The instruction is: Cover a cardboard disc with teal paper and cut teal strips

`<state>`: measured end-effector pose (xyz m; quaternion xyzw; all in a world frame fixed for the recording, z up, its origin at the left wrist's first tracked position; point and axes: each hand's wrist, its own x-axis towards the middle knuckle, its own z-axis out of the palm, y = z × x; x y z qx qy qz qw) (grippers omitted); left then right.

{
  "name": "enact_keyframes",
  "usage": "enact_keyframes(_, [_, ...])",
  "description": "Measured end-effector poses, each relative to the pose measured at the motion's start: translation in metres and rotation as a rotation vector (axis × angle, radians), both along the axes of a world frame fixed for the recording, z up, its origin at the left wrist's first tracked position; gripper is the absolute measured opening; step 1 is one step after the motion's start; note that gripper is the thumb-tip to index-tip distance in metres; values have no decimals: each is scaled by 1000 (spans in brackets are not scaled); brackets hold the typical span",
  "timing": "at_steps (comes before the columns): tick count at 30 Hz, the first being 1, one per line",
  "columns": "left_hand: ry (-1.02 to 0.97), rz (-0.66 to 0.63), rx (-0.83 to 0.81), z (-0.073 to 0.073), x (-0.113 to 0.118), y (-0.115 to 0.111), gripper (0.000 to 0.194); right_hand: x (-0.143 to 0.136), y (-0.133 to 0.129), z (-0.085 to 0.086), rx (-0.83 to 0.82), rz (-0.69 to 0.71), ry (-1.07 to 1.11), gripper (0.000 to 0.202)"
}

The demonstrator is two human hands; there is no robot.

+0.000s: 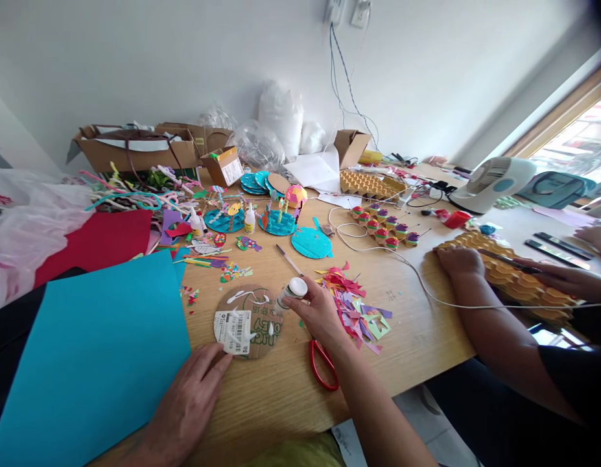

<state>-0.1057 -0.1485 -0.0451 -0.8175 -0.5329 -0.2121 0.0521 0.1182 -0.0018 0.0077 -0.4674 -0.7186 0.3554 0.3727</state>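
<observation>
Working over a wooden table (407, 350)

A blue sheet (110, 337) lies left of the left hand (193, 389), which rests palm down, fingers extended and loose, tips at the near-left edge of a cardboard disc (259, 316). The right hand (320, 312), forearm slanting in from below, grasps a tipped glue bottle (291, 294) at the disc's right edge.

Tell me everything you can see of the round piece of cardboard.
The cardboard disc is brown, with green print and a white barcode label on its left side. It lies flat on the wooden table. White, glue-like streaks run near its far edge, with smaller blobs lower down. The left hand's fingertips are at its near left edge, seemingly touching it. The right hand holds a small bottle tilted at its right edge; contact is unclear.
</observation>
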Motion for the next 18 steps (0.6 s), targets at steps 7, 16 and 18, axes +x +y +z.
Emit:
enact_keyframes(7, [-59, -133, -59, 10, 14, 0, 38, -6, -2, 9, 89, -25, -69, 21])
enact_keyframes(16, [-34, -232, -129, 19, 35, 12, 40, -10, 0, 11, 91, -25, -98, 20])
enact_keyframes(18, [-10, -236, -131, 19, 36, 11, 40, -14, -1, 11, 70, -1, -70, 21])
